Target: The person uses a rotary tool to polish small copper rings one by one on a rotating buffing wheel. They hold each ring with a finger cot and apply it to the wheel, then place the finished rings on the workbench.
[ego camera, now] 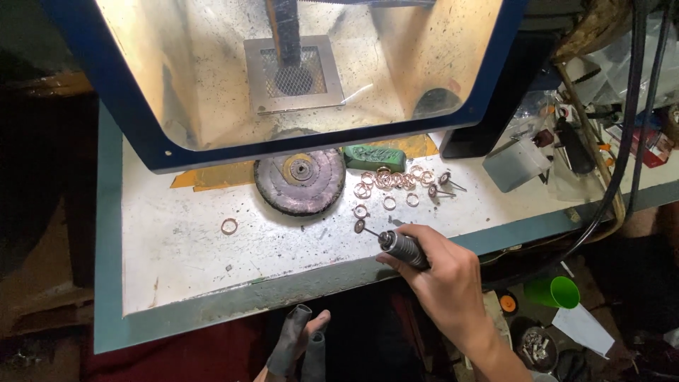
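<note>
The right hand (442, 279), entering from the lower right of the frame, is gripping a rotary handpiece (404, 249) like a pen, its fingers (396, 262) clenched around the ribbed metal barrel so that the small disc-shaped bit (360, 226) is pointing up and left, just above the white counter (177, 247) at centre frame. The left hand (300, 339) is resting low at the bottom centre, below the counter edge, holding nothing; two of its fingers are wearing dark protective sleeves (290, 336), and whether those fingers are curled or relaxed cannot be told. One round cloth buffing wheel (300, 182) is lying flat at the centre, just in front of the clear shield (311, 64) of the dust hood, which is filling the upper part of the frame. One green bar of polishing compound (375, 157) is sitting just right of the wheel. Copper-coloured rings (392, 180) are lying in a loose cluster right of the wheel, within easy reach of the handpiece; roughly a dozen are showing, though overlaps are preventing an exact count. One ring (229, 226) is lying apart at the left. Two spare mounted bits (442, 185) are lying at the right end of the cluster. One green cup (555, 291) is standing below the counter at lower right.
</note>
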